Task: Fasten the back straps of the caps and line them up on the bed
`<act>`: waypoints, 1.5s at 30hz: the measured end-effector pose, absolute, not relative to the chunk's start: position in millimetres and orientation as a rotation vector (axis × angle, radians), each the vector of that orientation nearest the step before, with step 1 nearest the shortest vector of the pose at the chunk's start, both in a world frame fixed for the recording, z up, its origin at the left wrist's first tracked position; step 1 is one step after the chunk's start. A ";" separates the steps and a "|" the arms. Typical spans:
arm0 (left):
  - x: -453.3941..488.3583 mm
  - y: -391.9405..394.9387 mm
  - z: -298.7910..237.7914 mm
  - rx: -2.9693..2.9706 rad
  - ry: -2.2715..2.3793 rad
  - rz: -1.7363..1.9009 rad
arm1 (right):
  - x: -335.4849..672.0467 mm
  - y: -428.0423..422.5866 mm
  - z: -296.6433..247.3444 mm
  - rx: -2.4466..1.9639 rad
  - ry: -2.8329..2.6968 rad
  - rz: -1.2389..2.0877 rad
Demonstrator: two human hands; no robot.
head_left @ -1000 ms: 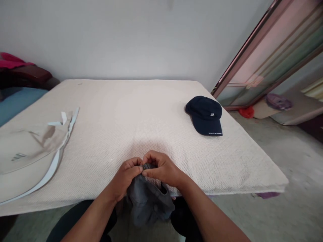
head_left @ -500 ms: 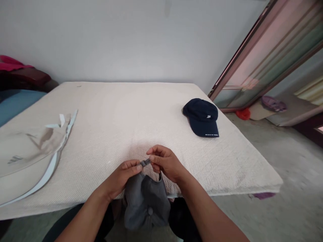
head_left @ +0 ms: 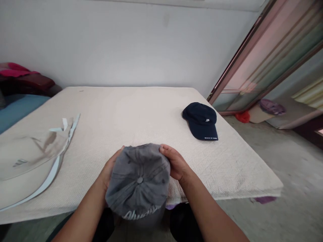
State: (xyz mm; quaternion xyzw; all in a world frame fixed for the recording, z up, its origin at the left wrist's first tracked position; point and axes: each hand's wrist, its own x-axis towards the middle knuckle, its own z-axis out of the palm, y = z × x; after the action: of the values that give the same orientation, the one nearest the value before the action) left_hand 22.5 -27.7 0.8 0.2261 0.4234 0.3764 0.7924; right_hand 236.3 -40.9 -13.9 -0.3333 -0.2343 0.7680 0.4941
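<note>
A grey cap (head_left: 139,179) with white lettering on its front is held crown-up at the near edge of the cream mattress (head_left: 131,117). My left hand (head_left: 109,169) grips its left side, mostly hidden behind the crown. My right hand (head_left: 174,163) grips its right side, fingers curled over the back rim. A navy cap (head_left: 202,120) with a small white logo lies on the mattress to the far right, well away from both hands.
A beige bag (head_left: 27,161) with white trim lies flat at the left. Behind it are a blue cushion (head_left: 17,107) and red cloth (head_left: 15,69). A framed glass panel (head_left: 264,57) leans at the right over a concrete floor (head_left: 290,161).
Earlier both hands pinched the cap's back strap while the cap hung below the mattress edge. Now the cap is lifted and turned crown-up, with a hand on each side.
</note>
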 end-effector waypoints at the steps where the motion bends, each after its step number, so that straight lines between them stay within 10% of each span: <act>1: 24.2 -31.2 -1.8 0.460 0.886 0.747 | 239.4 -36.6 -14.0 -0.816 -0.510 1.783; 45: -5.8 7.8 -4.5 0.077 0.644 1.361 | 229.7 -41.3 -29.1 -0.635 -0.394 1.919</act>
State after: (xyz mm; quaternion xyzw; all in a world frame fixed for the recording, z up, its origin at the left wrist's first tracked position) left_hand -5.8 7.8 -4.5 0.0348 0.2923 0.6178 0.7291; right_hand 229.7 -41.3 -29.1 -0.2644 -0.1641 0.7987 0.5151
